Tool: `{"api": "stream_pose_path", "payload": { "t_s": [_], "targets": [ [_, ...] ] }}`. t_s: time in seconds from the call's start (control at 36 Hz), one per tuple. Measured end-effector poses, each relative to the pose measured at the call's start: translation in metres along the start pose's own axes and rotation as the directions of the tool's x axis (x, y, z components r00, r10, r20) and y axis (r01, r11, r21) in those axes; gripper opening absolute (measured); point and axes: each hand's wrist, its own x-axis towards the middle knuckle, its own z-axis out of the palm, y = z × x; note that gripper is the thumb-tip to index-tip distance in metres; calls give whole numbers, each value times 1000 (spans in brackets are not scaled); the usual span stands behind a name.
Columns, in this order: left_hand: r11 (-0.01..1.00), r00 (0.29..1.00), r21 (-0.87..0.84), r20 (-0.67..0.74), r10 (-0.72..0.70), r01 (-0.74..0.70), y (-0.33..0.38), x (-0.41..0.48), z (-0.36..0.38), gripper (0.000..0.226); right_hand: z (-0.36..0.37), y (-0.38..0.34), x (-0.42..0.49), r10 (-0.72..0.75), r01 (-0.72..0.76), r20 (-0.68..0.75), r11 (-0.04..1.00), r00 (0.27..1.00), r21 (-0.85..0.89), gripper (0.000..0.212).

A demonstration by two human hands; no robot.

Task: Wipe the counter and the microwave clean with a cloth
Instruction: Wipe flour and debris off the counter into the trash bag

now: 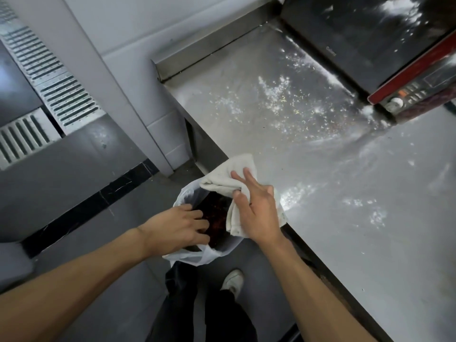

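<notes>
A steel counter (pixel 333 193) carries white powder and small yellowish crumbs, thickest near the back. A dark microwave (pixel 365 38) with a red-trimmed front stands at the counter's back right, its top dusted white. My right hand (pixel 256 213) grips a white cloth (pixel 229 176) at the counter's front left edge, over a bin. My left hand (pixel 177 225) holds the rim of that bin's white plastic liner (pixel 195 257), fingers curled into the opening. Dark reddish scraps lie inside the bin.
The bin sits on the grey floor against the counter's edge. A white wall column (pixel 138 99) stands left of the counter. Metal floor drain grates (pixel 49 77) run along the far left. My dark trousers and white shoe (pixel 233 280) are below.
</notes>
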Motion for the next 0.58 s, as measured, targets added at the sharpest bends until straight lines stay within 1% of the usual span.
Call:
{"api": "stream_pose_path", "payload": {
  "t_s": [0.03, 0.08, 0.14, 0.22, 0.28, 0.39, 0.47, 0.53, 0.58],
  "targets": [
    [1000, 1000, 1, 3, -3, 3, 0, 0, 1, 16, 8, 2, -4, 10, -10, 19, 1000, 1000, 20, 51],
    [1000, 1000, -4, 9, -7, 7, -1, -2, 5, 13, 25, 5, -15, 101, -104, 38, 990, 994, 99, 48],
    [1000, 1000, -14, 27, -8, 8, 0, -3, 8, 12, 42, 6, -28, 233, -224, -21, 952, 972, 208, 38],
    [1000, 999, -12, 43, 10, -10, 3, -4, 8, 15, 58, 2, -43, 421, -332, -115, 830, 900, 448, 27],
    [999, 999, -10, 34, 31, -31, 5, -6, 6, 20, 61, -3, -47, 495, -341, -131, 744, 859, 575, 22],
    [999, 1000, -27, -4, 27, -27, 6, -11, 3, 22, 56, -9, -48, 576, -319, -139, 620, 806, 717, 20],
    [1000, 1000, -19, 2, 16, -16, 7, -15, 4, 15, 45, -14, -46, 606, -304, -149, 577, 781, 758, 19],
    [1000, 1000, -13, 3, 0, 0, 7, -17, 4, 12, 40, -15, -45, 593, -291, -154, 584, 790, 758, 22],
    [1000, 1000, -1, 2, -9, 9, 7, -18, 4, 12, 38, -17, -44, 542, -282, -165, 645, 824, 710, 23]
  ]
}}
